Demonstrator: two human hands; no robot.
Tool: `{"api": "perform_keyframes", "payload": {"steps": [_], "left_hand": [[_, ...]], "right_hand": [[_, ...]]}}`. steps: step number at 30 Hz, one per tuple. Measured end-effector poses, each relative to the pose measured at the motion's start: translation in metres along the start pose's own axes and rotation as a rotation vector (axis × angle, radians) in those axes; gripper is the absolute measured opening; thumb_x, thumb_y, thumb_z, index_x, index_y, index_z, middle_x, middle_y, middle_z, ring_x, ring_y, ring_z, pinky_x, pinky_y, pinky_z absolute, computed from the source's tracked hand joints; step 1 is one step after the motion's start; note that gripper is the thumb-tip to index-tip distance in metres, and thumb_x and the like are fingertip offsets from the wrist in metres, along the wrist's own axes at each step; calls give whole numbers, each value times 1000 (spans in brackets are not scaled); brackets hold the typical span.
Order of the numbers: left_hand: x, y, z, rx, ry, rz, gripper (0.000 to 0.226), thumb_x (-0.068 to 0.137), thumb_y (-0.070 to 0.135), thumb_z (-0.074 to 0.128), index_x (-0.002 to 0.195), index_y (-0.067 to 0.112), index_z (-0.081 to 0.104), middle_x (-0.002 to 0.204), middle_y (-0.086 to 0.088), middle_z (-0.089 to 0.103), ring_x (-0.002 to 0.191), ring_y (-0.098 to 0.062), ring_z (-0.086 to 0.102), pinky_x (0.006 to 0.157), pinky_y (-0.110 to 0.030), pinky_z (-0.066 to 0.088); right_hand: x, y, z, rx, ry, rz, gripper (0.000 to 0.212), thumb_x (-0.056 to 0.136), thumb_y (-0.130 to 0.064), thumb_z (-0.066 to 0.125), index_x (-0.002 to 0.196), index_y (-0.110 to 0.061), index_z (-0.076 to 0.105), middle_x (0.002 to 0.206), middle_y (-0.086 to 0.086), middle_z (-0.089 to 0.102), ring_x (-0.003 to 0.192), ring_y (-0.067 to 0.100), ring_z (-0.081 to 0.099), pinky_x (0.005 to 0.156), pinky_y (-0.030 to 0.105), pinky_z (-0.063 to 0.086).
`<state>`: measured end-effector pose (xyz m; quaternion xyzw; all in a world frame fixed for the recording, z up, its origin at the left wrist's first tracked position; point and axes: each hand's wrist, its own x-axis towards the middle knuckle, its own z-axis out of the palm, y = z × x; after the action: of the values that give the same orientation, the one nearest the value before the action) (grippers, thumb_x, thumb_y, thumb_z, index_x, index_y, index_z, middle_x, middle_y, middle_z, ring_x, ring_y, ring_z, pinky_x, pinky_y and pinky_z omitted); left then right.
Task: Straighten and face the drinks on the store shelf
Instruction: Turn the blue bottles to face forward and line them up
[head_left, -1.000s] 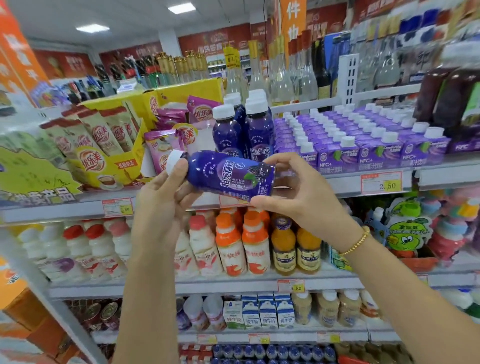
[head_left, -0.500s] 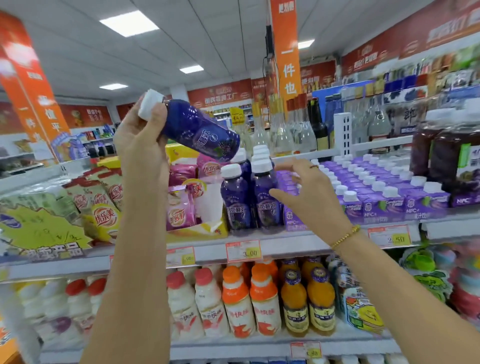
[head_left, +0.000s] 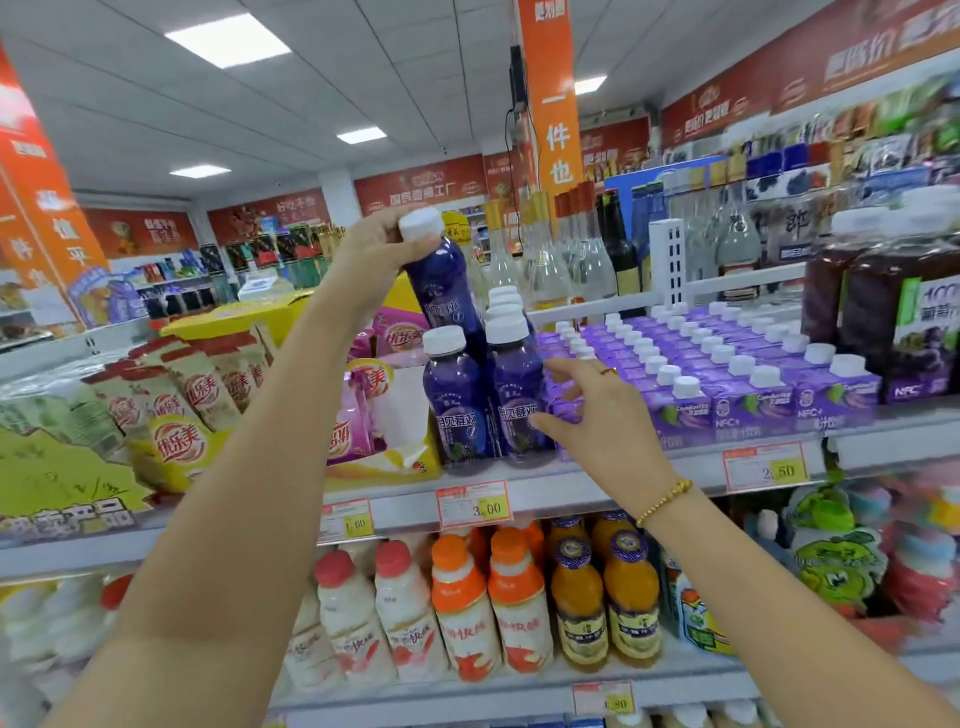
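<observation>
**Purple bottle held by cap, over its row**

L hand (head_left: 371, 254) pinches white cap (head_left: 421, 226) of purple bottle (head_left: 441, 283). Bottle is near upright, above & behind the 3.00 price tag (head_left: 475, 504). Front-left bottle (head_left: 454, 410) hides its base. R hand (head_left: 602, 415), fingers loose & spread, touches front-right bottle (head_left: 519, 410), just above tag. Purple cartons (head_left: 753, 395) stand right of tag, snack packs (head_left: 192, 410) left.

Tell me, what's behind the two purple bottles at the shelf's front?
Behind the right front bottle, white caps of more bottles line up; their bodies are hidden. Behind the left front bottle, the left hand holds another purple bottle by its cap.
</observation>
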<state>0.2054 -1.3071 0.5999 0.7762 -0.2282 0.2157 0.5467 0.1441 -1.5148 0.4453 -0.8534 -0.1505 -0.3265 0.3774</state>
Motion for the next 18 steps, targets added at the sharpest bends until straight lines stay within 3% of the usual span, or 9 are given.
{"api": "perform_keyframes", "payload": {"steps": [4, 10, 13, 16, 18], "left_hand": [[7, -7, 11, 126, -106, -134, 29, 87, 11, 65, 116, 12, 62, 106, -4, 66, 108, -24, 62, 96, -36, 50], [17, -27, 17, 426, -160, -370, 34, 78, 25, 75, 105, 5, 68, 101, -9, 69, 100, -28, 64, 89, -40, 53], [17, -30, 18, 745, -248, -386, 45, 77, 43, 73, 102, 6, 69, 101, -4, 66, 96, -25, 62, 83, -37, 51], [19, -26, 21, 795, -281, -408, 51, 77, 42, 74, 108, 2, 67, 107, -6, 64, 105, -29, 60, 87, -39, 50], [19, -23, 22, 823, -319, -429, 48, 77, 40, 75, 103, 0, 68, 104, -11, 68, 100, -29, 64, 89, -40, 52]], "right_hand": [[-4, 2, 0, -4, 23, 12, 48, 79, -33, 73, 123, -19, 59, 113, -2, 62, 90, 10, 54, 84, 29, 47], [-9, 4, 2, -114, 36, -14, 46, 83, -43, 67, 121, -18, 62, 114, -1, 63, 105, 16, 56, 85, 25, 42], [-11, 6, 1, -193, 89, -45, 41, 82, -42, 68, 114, -16, 66, 107, 1, 66, 99, 20, 58, 81, 28, 44], [-12, 8, 0, -247, 113, -82, 37, 81, -40, 69, 108, -14, 69, 97, 3, 68, 90, 23, 60, 78, 31, 46], [-13, 9, -1, -252, 107, -89, 36, 82, -39, 69, 108, -13, 69, 96, 4, 68, 89, 23, 60, 77, 31, 46]]}}
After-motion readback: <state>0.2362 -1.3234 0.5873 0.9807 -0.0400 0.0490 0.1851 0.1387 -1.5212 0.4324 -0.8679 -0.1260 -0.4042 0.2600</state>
